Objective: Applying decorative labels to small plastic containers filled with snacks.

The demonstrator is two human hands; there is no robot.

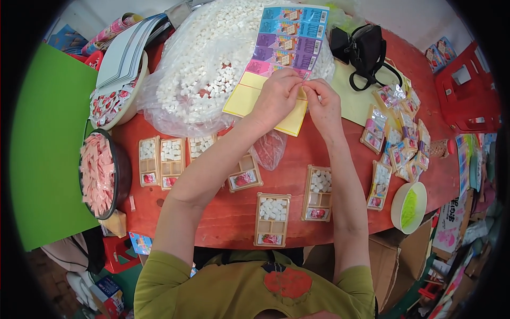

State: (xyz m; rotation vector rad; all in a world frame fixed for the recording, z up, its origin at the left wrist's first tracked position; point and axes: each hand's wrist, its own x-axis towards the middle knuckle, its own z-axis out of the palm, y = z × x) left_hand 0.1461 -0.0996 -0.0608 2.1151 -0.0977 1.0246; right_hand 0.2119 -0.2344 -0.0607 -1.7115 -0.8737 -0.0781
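Note:
Both of my hands meet at the edge of a long sticker sheet (287, 48), coloured at its far end and yellow near me, which lies over a big clear bag of small white cubes (202, 69). My left hand (277, 95) pinches the sheet's yellow part. My right hand (322, 103) pinches at the same spot, fingertips touching the left ones. Below my arms, on the red table (223, 218), lie small tan compartment trays (272, 218) holding white cubes and a red packet each.
A dark bowl of pink packets (98, 173) stands at the left, and a white bowl of red-and-white packets (114, 103) behind it. Sealed packs (398, 138) are piled at the right beside a white bowl (409, 207). A black pouch (364, 48) sits at the back, a red crate (467, 90) far right.

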